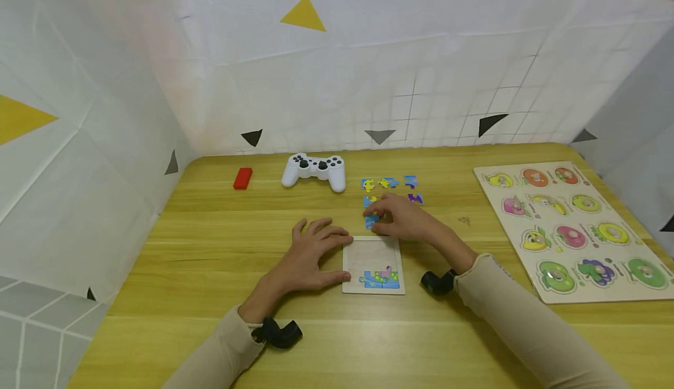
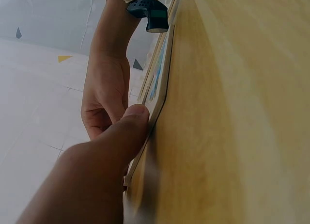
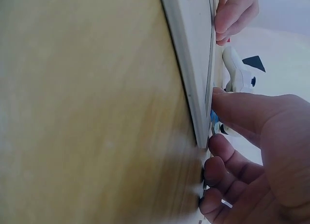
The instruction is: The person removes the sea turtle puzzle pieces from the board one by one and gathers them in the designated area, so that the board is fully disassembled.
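A small square puzzle tray [image 1: 371,250] lies on the table, with joined blue, green and pink jigsaw pieces [image 1: 382,280] in its lower right part. My left hand [image 1: 310,258] is spread at the tray's left side, thumb and a fingertip touching its edge. In the left wrist view the thumb [image 2: 135,115] rests on the tray's rim. Just beyond the far rim, my right hand [image 1: 404,216] has thumb and index finger about a blue puzzle piece [image 1: 371,222]. That piece [image 3: 214,116] shows between them in the right wrist view, partly hidden.
Several loose puzzle pieces [image 1: 387,183] lie beyond my right hand. A white game controller [image 1: 314,169] and a red block [image 1: 243,178] are at the back. To the right lies a large fruit peg board [image 1: 574,231]. Fabric walls [image 1: 337,96] stand behind the table.
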Demonstrator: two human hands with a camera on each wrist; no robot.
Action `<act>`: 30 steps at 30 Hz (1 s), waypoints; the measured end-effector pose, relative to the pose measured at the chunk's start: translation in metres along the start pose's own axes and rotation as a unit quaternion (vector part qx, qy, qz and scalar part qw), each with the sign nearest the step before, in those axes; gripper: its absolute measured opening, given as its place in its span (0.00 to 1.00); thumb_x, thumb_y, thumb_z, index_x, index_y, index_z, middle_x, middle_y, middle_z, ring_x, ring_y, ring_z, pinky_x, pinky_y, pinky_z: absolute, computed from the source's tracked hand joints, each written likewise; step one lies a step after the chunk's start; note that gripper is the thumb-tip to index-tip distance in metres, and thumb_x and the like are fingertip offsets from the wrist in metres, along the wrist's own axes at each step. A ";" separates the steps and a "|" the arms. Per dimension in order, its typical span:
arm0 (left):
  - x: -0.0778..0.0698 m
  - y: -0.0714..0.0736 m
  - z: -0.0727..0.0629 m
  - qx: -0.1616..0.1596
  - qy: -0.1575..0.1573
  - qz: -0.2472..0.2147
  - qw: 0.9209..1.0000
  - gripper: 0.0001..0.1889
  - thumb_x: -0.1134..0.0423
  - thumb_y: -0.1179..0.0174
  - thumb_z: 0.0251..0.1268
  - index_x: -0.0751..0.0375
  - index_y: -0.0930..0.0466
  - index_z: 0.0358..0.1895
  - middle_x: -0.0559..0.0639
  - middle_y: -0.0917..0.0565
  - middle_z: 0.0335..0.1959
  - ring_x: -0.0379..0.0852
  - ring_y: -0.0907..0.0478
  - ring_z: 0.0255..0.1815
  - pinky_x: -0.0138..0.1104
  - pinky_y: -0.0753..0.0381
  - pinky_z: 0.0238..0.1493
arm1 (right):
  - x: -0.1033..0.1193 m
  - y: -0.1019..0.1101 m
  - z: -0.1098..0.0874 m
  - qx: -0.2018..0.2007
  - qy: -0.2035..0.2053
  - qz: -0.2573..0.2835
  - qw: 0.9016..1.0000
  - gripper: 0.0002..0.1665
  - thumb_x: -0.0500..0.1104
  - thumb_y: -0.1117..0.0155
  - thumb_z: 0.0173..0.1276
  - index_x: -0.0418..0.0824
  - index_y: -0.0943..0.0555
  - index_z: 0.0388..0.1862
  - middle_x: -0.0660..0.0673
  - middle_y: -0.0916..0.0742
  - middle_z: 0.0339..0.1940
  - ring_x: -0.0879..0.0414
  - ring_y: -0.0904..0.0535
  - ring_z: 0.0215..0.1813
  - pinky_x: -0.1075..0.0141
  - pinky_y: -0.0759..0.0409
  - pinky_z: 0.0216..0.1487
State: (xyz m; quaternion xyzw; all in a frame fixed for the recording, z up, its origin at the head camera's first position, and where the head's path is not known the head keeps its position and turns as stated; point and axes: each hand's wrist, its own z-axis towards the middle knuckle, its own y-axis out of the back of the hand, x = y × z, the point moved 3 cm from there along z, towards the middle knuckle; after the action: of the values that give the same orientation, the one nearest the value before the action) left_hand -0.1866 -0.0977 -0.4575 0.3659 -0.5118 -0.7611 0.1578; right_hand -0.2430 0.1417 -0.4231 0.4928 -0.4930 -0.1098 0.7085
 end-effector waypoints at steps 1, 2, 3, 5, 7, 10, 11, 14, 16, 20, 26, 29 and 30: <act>0.000 0.000 0.000 0.000 0.000 0.000 1.000 0.35 0.32 0.35 0.60 0.41 0.24 0.69 0.40 0.24 0.67 0.57 0.42 0.80 0.69 0.60 0.74 | 0.000 0.000 0.000 0.000 0.000 0.000 1.000 0.19 0.41 0.29 0.66 0.41 0.14 0.56 0.44 0.15 0.46 0.53 0.24 0.43 0.62 0.24 0.43; 0.000 0.000 0.000 0.001 0.000 0.000 1.000 0.35 0.32 0.35 0.60 0.41 0.24 0.69 0.40 0.24 0.68 0.57 0.42 0.80 0.69 0.60 0.74 | 0.000 0.000 0.000 -0.001 0.000 0.002 1.000 0.19 0.40 0.29 0.66 0.40 0.14 0.56 0.44 0.15 0.46 0.52 0.24 0.43 0.62 0.24 0.43; 0.000 0.000 0.000 0.001 0.001 0.000 1.000 0.35 0.32 0.35 0.60 0.41 0.24 0.69 0.40 0.24 0.68 0.57 0.42 0.80 0.69 0.61 0.74 | 0.000 0.000 0.000 -0.001 0.001 0.004 1.000 0.19 0.40 0.29 0.66 0.40 0.14 0.56 0.44 0.15 0.46 0.52 0.24 0.43 0.62 0.24 0.43; 0.000 -0.001 0.000 0.000 0.000 0.002 1.000 0.35 0.32 0.35 0.60 0.41 0.24 0.69 0.40 0.24 0.68 0.57 0.42 0.80 0.69 0.61 0.74 | 0.000 0.000 0.000 -0.002 0.004 0.009 1.000 0.20 0.40 0.29 0.66 0.39 0.14 0.57 0.43 0.15 0.46 0.52 0.24 0.43 0.62 0.24 0.43; 0.000 -0.001 0.000 -0.001 -0.002 0.003 1.000 0.35 0.33 0.35 0.60 0.41 0.24 0.69 0.40 0.24 0.68 0.57 0.42 0.80 0.69 0.60 0.74 | -0.001 0.000 -0.001 -0.002 0.004 0.012 1.000 0.20 0.40 0.29 0.66 0.39 0.14 0.57 0.43 0.15 0.45 0.52 0.24 0.43 0.62 0.24 0.44; 0.000 -0.001 0.000 -0.004 -0.005 0.005 1.000 0.35 0.33 0.35 0.60 0.42 0.24 0.69 0.40 0.24 0.67 0.57 0.41 0.80 0.70 0.60 0.74 | -0.002 0.000 -0.002 -0.002 0.003 0.015 1.000 0.20 0.40 0.29 0.67 0.39 0.15 0.58 0.43 0.16 0.45 0.52 0.23 0.44 0.61 0.23 0.44; 0.000 -0.001 0.000 -0.004 -0.005 0.005 1.000 0.35 0.33 0.35 0.60 0.42 0.24 0.69 0.40 0.24 0.67 0.57 0.41 0.80 0.70 0.60 0.74 | -0.002 0.000 -0.002 -0.001 0.002 0.015 1.000 0.20 0.40 0.29 0.67 0.39 0.15 0.58 0.43 0.16 0.45 0.52 0.23 0.45 0.61 0.23 0.45; 0.000 -0.001 0.000 -0.004 -0.006 0.005 1.000 0.35 0.32 0.35 0.60 0.41 0.24 0.69 0.40 0.24 0.67 0.57 0.41 0.80 0.70 0.59 0.73 | -0.002 0.000 -0.003 -0.001 0.002 0.015 1.000 0.20 0.40 0.29 0.67 0.40 0.15 0.58 0.43 0.16 0.45 0.52 0.23 0.45 0.61 0.23 0.45; -0.001 -0.001 0.000 -0.002 -0.006 0.005 1.000 0.35 0.32 0.35 0.60 0.41 0.24 0.69 0.40 0.24 0.67 0.57 0.41 0.80 0.70 0.59 0.73 | -0.003 0.000 -0.003 0.000 0.003 0.016 1.000 0.20 0.41 0.29 0.68 0.40 0.15 0.58 0.43 0.16 0.45 0.52 0.23 0.45 0.61 0.23 0.45; -0.001 0.000 0.000 0.000 -0.005 0.005 1.000 0.35 0.32 0.35 0.60 0.41 0.24 0.69 0.40 0.24 0.68 0.57 0.42 0.80 0.70 0.59 0.74 | -0.004 0.000 -0.003 -0.001 0.006 0.022 1.000 0.20 0.41 0.29 0.68 0.40 0.15 0.58 0.43 0.16 0.45 0.51 0.22 0.46 0.60 0.23 0.45; 0.000 0.000 0.000 0.000 -0.003 0.006 1.000 0.35 0.32 0.35 0.60 0.41 0.24 0.69 0.40 0.24 0.68 0.56 0.42 0.80 0.69 0.59 0.74 | -0.004 0.004 -0.006 -0.013 0.017 0.046 0.999 0.21 0.41 0.29 0.68 0.39 0.16 0.59 0.45 0.14 0.42 0.55 0.21 0.39 0.62 0.21 0.42; 0.001 0.000 0.000 0.001 -0.001 0.006 1.000 0.35 0.32 0.35 0.60 0.41 0.24 0.69 0.40 0.24 0.68 0.56 0.42 0.80 0.69 0.60 0.74 | -0.003 0.005 -0.009 -0.022 0.027 0.045 0.998 0.21 0.41 0.29 0.68 0.38 0.16 0.59 0.46 0.14 0.40 0.58 0.22 0.34 0.64 0.21 0.39; 0.001 0.000 0.000 0.001 -0.001 0.006 1.000 0.35 0.32 0.35 0.60 0.41 0.24 0.69 0.40 0.24 0.68 0.56 0.42 0.80 0.68 0.60 0.74 | -0.002 0.006 -0.010 -0.024 0.032 0.044 0.998 0.20 0.41 0.29 0.68 0.39 0.16 0.58 0.47 0.14 0.39 0.58 0.22 0.33 0.65 0.22 0.38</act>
State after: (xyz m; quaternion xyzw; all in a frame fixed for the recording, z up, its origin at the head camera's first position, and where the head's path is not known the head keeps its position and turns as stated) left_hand -0.1871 -0.0980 -0.4573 0.3623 -0.5147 -0.7602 0.1612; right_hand -0.2381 0.1517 -0.4202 0.4565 -0.4889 -0.0747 0.7396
